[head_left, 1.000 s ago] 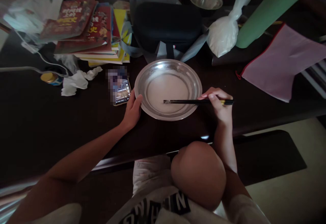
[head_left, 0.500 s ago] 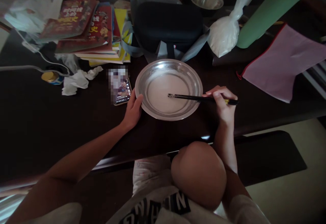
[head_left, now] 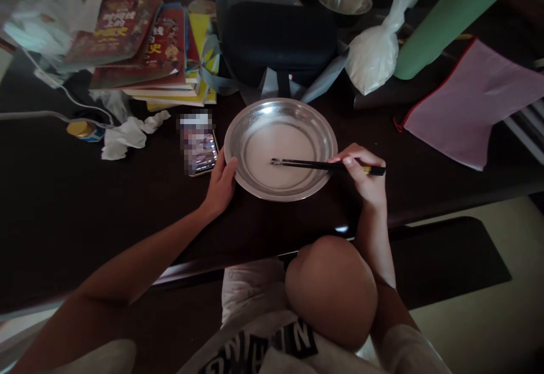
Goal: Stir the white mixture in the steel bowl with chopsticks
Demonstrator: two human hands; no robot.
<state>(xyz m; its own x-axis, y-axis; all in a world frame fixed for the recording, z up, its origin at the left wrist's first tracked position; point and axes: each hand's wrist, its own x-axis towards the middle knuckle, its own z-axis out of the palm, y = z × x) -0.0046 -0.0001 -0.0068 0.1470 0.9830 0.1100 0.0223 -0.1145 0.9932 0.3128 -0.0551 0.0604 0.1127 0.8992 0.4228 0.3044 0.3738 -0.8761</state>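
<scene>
A round metal basin stands on the dark table, with a whitish layer across its bottom; I cannot tell whether it is liquid or powder. My left hand grips the basin's left rim, thumb on top and fingers outside below it. In my right hand is a pair of black chopsticks, pinched near their gold-banded end. Their tips lie close together in the whitish layer, left of the basin's middle. Just left of my left hand lies a lit phone.
Behind the basin is a black case. Stacked books, crumpled tissue and a small jar are on the left. To the right are a tied white bag, a green roll and a pink cloth.
My right hand and the chopsticks have shifted a little to the left, the tips sliding left through the whitish layer. My left hand stays on the basin's rim.
</scene>
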